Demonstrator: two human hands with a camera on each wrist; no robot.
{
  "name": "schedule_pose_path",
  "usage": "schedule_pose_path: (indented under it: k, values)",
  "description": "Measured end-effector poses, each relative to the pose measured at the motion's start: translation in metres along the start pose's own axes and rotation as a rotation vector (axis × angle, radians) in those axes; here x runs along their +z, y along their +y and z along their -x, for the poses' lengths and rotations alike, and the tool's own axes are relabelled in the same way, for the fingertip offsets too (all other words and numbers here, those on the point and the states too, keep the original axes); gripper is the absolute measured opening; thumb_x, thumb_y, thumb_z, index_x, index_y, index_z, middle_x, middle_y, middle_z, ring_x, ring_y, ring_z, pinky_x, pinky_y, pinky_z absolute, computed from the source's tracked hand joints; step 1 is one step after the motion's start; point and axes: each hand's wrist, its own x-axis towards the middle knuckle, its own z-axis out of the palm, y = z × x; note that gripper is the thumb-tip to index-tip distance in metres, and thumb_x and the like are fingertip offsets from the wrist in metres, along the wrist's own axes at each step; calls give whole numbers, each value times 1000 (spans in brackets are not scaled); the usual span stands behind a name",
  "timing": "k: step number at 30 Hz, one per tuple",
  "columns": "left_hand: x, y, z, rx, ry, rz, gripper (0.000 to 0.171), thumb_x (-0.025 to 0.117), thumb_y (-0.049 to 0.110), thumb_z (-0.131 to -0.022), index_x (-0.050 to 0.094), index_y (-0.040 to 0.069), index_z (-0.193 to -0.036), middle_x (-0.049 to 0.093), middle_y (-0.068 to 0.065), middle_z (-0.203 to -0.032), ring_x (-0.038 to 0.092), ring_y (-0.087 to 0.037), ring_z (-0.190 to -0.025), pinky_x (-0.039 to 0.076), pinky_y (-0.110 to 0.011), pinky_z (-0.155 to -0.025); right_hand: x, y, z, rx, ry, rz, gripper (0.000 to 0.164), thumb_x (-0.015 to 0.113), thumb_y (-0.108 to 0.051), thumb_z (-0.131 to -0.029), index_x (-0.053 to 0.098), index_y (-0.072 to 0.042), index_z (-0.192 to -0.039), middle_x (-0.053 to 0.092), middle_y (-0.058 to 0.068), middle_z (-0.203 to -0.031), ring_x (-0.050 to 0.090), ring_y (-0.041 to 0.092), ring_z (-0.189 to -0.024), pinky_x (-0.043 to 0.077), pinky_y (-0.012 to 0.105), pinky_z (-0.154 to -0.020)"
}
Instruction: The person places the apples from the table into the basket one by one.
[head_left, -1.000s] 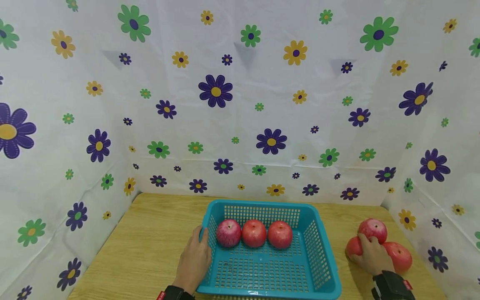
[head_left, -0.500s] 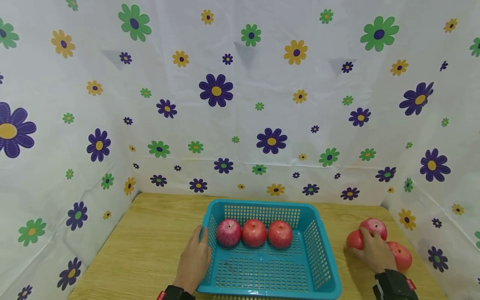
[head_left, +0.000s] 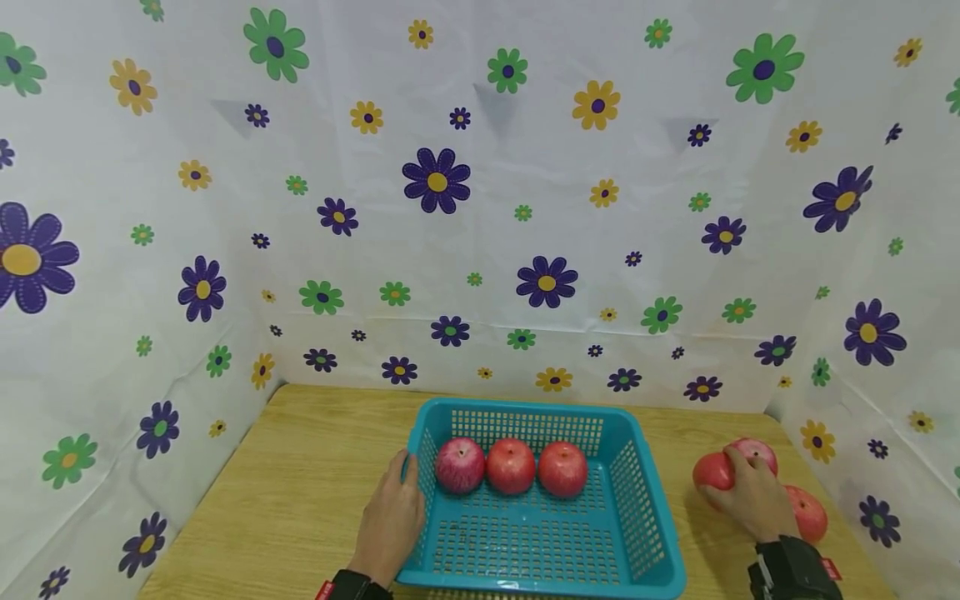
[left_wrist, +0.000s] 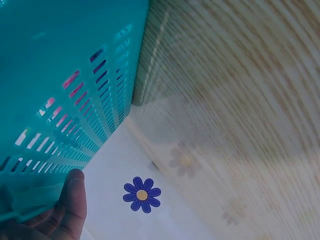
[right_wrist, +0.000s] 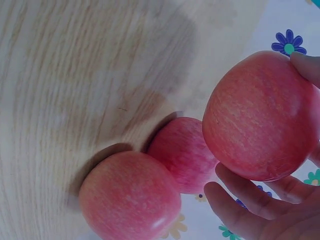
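Red apple (head_left: pixel 712 472): right of blue basket (head_left: pixel 543 586), pinched in right grip (head_left: pixel 756 505); liable to slip if held loosely, or scatter neighbouring apples (head_left: pixel 809 514) if bumped. Left grip (head_left: pixel 390 518): clasping basket's left side.

No text, brand or number can be read in any view, for the red tag (head_left: pixel 324 591) on the black left wristband (head_left: pixel 360 586) and the second red tag (head_left: pixel 832 569) on the black right wristband (head_left: pixel 793 568) are too small to make out.
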Motion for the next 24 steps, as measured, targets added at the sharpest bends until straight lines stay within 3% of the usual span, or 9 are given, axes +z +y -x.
schedule_pose_path:
  k: [11,24]
  values:
    - [0,1,0,6,7,-1,43,71,-5,-86,60,-19,-124,55,-33,-129,66,-41,-107,60,-49,-79,-9,-16,-4,41,-17,-45,75,80,-25,-82,45,15,-135,46,46,-117,56,57,-96,51,70,-83]
    - [1,0,0,-7,2,10,42,70,-6,-85,60,-19,-124,55,-33,-129,65,-42,-106,60,-51,-77,-14,-27,-1,-24,62,-62,70,79,-26,-80,50,13,-131,51,41,-113,57,53,-91,52,70,-79]
